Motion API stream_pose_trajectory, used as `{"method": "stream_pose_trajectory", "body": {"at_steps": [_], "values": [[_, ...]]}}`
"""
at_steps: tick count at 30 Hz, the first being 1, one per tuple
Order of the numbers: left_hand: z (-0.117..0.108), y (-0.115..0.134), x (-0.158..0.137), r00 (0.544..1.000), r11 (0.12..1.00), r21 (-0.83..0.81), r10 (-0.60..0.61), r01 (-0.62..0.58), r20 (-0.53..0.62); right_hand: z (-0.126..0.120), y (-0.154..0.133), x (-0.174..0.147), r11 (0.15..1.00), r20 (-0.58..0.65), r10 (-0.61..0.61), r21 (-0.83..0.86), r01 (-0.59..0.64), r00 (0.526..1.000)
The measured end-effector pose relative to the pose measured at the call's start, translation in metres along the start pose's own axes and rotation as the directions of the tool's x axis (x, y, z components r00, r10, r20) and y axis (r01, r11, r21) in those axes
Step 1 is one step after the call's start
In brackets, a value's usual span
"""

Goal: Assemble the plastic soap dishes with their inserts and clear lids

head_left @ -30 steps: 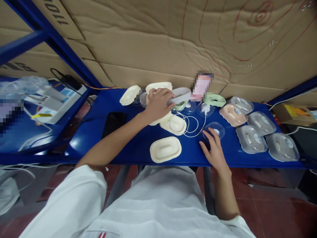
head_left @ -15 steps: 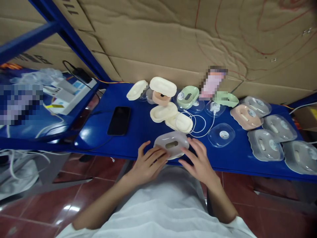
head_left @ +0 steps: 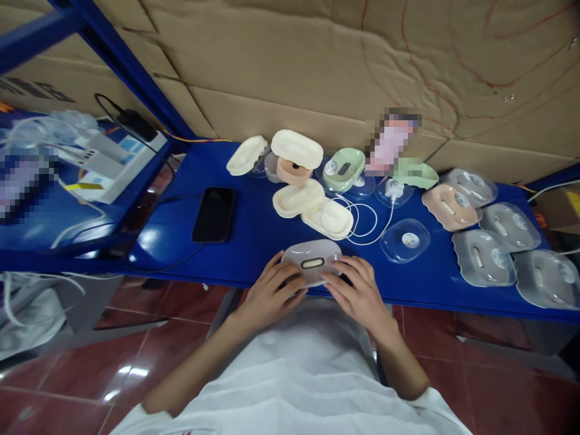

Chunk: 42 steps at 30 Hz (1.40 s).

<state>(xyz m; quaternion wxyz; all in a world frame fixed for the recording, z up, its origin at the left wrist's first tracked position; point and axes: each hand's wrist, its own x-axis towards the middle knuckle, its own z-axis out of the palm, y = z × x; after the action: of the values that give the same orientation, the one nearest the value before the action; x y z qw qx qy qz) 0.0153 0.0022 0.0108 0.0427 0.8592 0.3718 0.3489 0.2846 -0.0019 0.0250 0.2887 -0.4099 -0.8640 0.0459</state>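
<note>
In front of my body, at the table's near edge, I hold a grey oval soap dish (head_left: 312, 249) with a slot in its middle. Something pale shows through the slot. My left hand (head_left: 270, 295) grips its left end, fingers bent over the rim. My right hand (head_left: 360, 293) grips the right end, fingertips on the top surface. Just beyond it lie two cream oval trays (head_left: 296, 198), partly overlapping. A clear lid (head_left: 403, 241) with a round label rests flat to the right.
A black phone (head_left: 214, 214) lies left on the blue table (head_left: 254, 226). Behind are more cream trays (head_left: 296, 149), a green dish (head_left: 344, 171), and a propped-up blurred screen (head_left: 393, 142). A white cable (head_left: 376, 226) loops mid-table. Several lidded dishes (head_left: 483, 260) crowd the right.
My right fingers have closed in on the dish, and both hands now hold its ends. The slot, dark before, now shows something pale inside. The camera view has shifted slightly.
</note>
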Motion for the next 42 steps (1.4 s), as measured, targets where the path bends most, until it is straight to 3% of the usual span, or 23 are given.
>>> {"method": "stream_pose_trajectory", "body": {"at_steps": [12,14,16,18,21,24,27,30,33,36,38,40,42], "values": [[-0.003,0.001,0.004,0.997,0.999,-0.053,-0.003,0.008,0.079,-0.002,0.003,0.000,0.998,0.066,-0.031,0.063,0.027,0.997],[-0.004,0.000,0.005,0.994,0.996,-0.087,0.014,-0.005,0.111,-0.008,0.009,-0.004,1.000,0.005,-0.002,0.026,0.002,1.000],[-0.004,0.000,0.004,0.995,0.995,-0.094,0.022,-0.012,0.100,-0.014,0.019,-0.010,0.991,-0.113,0.120,-0.051,-0.127,0.986],[-0.003,0.001,0.001,0.999,0.998,-0.058,0.004,-0.002,0.050,-0.018,0.031,-0.016,0.939,-0.208,0.303,-0.105,-0.329,0.930],[-0.001,0.002,-0.001,0.998,0.998,-0.022,-0.061,0.061,0.004,-0.018,0.045,-0.026,0.827,-0.238,0.502,-0.150,-0.542,0.831],[-0.003,0.001,-0.001,0.989,0.985,-0.093,-0.143,0.145,0.023,-0.014,0.052,-0.035,0.755,-0.353,0.534,-0.209,-0.621,0.768],[-0.006,-0.003,0.002,0.974,0.952,-0.204,-0.219,0.228,0.065,-0.015,0.057,-0.043,0.659,-0.504,0.542,-0.243,-0.712,0.673],[-0.008,-0.006,0.004,0.964,0.916,-0.300,-0.249,0.267,0.098,-0.030,0.063,-0.052,0.601,-0.488,0.610,-0.229,-0.766,0.624],[-0.008,-0.009,0.005,0.953,0.884,-0.354,-0.280,0.304,0.119,-0.048,0.065,-0.059,0.666,-0.414,0.636,-0.132,-0.734,0.652],[-0.010,-0.013,0.006,0.939,0.852,-0.398,-0.294,0.341,0.176,-0.051,0.054,-0.056,0.780,-0.385,0.586,0.030,-0.625,0.713],[-0.011,-0.016,0.006,0.927,0.827,-0.421,-0.308,0.372,0.214,-0.041,0.038,-0.048,0.865,-0.330,0.495,0.103,-0.490,0.804],[-0.012,-0.019,0.006,0.911,0.793,-0.451,-0.337,0.410,0.235,-0.024,0.019,-0.035,0.937,-0.191,0.341,0.147,-0.317,0.920],[-0.013,-0.022,0.005,0.894,0.749,-0.489,-0.359,0.448,0.268,-0.010,0.004,-0.020,0.969,-0.028,0.180,0.179,-0.172,0.983]]}}
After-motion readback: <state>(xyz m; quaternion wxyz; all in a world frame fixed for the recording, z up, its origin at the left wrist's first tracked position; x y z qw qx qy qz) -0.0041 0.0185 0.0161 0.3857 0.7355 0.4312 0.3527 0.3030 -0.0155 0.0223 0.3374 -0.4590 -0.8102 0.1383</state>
